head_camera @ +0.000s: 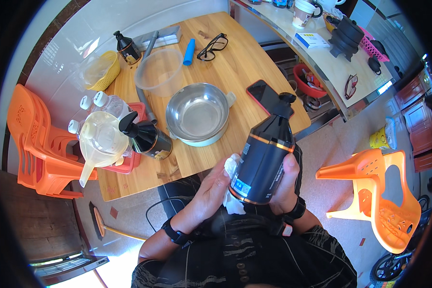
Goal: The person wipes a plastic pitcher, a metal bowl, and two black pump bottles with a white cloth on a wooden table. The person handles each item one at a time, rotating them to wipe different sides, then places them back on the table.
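Observation:
A large black plastic bottle (261,162) with orange bands and a black cap is held tilted above my lap, off the table's near edge. My right hand (286,181) grips its right side. My left hand (211,189) presses a crumpled white tissue (234,205) against its left side. Beyond it on the wooden table (190,162) stands a steel bowl (201,111) on a pale base. To its left is a black pump bottle (151,140), beside a red basket (131,163) with clear plastic bottles and a translucent funnel (104,135) on top.
On the table lie a phone (264,95), black eyeglasses (214,46), a blue tube (189,52), a clear plastic tub (159,72), a grey hose (144,97), a small black bottle (127,48) and a yellow basket (109,72). Orange plastic chairs (367,172) stand at both sides.

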Tool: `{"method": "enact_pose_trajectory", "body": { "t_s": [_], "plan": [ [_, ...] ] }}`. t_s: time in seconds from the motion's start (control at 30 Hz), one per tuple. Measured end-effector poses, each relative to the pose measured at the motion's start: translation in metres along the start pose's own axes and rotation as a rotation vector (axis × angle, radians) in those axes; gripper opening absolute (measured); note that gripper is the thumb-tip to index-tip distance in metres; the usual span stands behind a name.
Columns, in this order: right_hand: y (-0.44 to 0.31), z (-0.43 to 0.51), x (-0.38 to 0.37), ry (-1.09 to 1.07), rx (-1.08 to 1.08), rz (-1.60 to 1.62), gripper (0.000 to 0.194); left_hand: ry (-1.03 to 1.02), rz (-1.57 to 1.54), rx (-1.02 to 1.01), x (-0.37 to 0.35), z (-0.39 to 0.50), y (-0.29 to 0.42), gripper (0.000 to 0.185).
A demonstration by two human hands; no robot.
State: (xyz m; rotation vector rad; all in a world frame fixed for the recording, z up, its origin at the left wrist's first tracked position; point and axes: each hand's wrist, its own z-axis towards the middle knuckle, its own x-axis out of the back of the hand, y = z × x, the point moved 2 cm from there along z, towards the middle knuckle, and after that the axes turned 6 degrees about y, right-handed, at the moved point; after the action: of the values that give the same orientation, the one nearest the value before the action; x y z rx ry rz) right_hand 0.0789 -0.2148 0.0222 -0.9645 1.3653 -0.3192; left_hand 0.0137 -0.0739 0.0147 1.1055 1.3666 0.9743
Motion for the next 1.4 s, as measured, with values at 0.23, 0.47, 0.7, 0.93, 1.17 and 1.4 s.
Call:
{"method": "enact_pose_trajectory", "body": {
  "t_s": [0.23, 0.47, 0.7, 0.93, 1.17, 1.4],
  "plan": [
    [-0.005, 0.006, 0.001, 0.060, 0.201, -0.041, 0.064, -0.123, -0.412, 0.303, -0.009, -0.003, -0.011, 0.071],
    [-0.009, 0.005, -0.001, -0.012, 0.333, -0.336, 0.077, -0.138, -0.280, 0.335, -0.009, -0.005, -0.006, 0.065],
    [-0.008, 0.005, 0.003, -0.023, 0.246, -0.195, 0.077, 0.165, -0.028, 0.176, 0.012, -0.022, 0.011, 0.043],
    [0.000, 0.002, 0.004, -0.066, 0.104, -0.208, 0.079, 0.448, 0.347, -0.269, 0.022, -0.017, 0.024, 0.037],
    [0.004, -0.007, -0.001, -0.144, -0.034, -0.303, 0.098, 0.442, 0.119, -0.313, 0.013, 0.005, 0.011, 0.019],
    [0.000, 0.008, 0.000, -0.019, 0.085, -0.328, 0.082, 0.177, 0.114, 0.000, 0.025, -0.011, -0.016, 0.028]
  ]
}}
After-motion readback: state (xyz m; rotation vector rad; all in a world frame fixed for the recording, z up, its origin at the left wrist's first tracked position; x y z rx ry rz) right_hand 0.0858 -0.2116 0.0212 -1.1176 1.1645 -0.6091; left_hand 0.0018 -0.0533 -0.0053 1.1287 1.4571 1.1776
